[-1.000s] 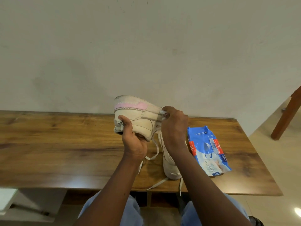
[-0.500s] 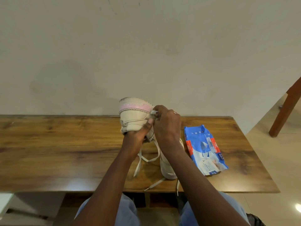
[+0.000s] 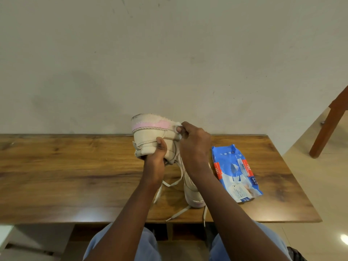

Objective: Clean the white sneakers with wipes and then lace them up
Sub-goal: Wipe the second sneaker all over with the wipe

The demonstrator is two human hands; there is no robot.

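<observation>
Sneaker (image 3: 148,138) turned — left hand (image 3: 157,157) regrips, wipe (image 3: 178,128) stays pressed

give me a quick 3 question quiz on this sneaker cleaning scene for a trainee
1. True or false: the left hand grips the raised sneaker while the second sneaker lies on the table.
2. What does the right hand pinch against the raised sneaker? A) a brush B) a white wipe C) a lace tip
3. Fill in: the blue pack of wipes lies on the person's ___ side of the sneakers.

Key: 1 true. 2 B. 3 right.
</observation>
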